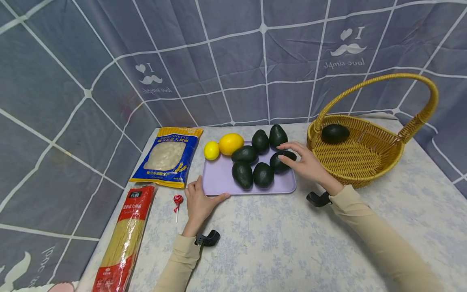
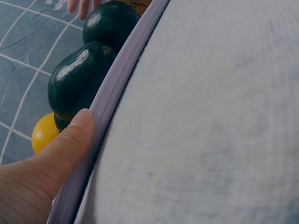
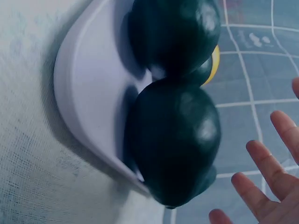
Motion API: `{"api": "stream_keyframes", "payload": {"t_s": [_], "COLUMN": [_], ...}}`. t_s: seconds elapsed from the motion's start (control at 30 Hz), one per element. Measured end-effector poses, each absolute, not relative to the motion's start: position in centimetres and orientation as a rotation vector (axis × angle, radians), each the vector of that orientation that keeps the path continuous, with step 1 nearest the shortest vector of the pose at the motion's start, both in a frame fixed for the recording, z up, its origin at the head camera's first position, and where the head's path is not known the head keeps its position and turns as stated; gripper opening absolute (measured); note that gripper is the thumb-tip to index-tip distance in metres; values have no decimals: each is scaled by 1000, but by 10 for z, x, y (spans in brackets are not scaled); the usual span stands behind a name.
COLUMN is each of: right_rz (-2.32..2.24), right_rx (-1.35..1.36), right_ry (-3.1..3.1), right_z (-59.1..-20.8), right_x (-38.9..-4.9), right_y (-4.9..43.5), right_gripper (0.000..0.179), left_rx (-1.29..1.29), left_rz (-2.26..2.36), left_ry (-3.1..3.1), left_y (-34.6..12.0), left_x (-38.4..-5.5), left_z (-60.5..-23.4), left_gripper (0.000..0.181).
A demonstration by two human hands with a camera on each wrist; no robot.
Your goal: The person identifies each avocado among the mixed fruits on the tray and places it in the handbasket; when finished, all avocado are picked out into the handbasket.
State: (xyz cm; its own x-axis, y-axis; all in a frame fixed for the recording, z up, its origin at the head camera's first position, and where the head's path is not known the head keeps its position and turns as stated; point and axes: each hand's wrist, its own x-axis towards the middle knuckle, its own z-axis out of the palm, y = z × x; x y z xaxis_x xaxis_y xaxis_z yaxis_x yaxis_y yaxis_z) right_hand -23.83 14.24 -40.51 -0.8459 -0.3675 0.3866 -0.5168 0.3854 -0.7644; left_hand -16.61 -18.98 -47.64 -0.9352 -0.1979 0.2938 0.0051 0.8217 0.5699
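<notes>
A lilac tray holds several dark green avocados, a small lemon and a larger yellow fruit. At the tray's near left corner, my left hand holds the edge, its thumb lying along the front rim in the left wrist view. My right hand reaches over the tray's right side, around the rightmost avocado. In the right wrist view its fingers are spread and stand apart from the nearest avocado.
A wicker basket with a tall handle stands right of the tray, one avocado inside. To the left lie a blue and yellow pasta bag, a red spaghetti pack and a lollipop. Fabric curtains hang behind the table.
</notes>
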Motion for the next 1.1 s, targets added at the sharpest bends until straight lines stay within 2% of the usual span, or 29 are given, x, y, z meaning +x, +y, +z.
{"api": "stream_keyframes", "payload": {"t_s": [0.53,0.87,1.1], "right_rz": [1362,1285,1197], "right_rx": [812,753,674], "right_ry": [-2588,-2676,-2721], "right_z": [-431,-438,-438], "right_x": [-262,-259,-254], "right_y": [143,142,139], "right_gripper": [30,49,52], "left_rx": [137,137,141], "left_rz": [-851,-849,-852], "left_ry": [-2658,-2656,-2664], "left_y": [-190,-190,-189], "left_x": [-165,-165,-165], "left_z": [-475,-475,-474], "left_gripper": [115,115,115]}}
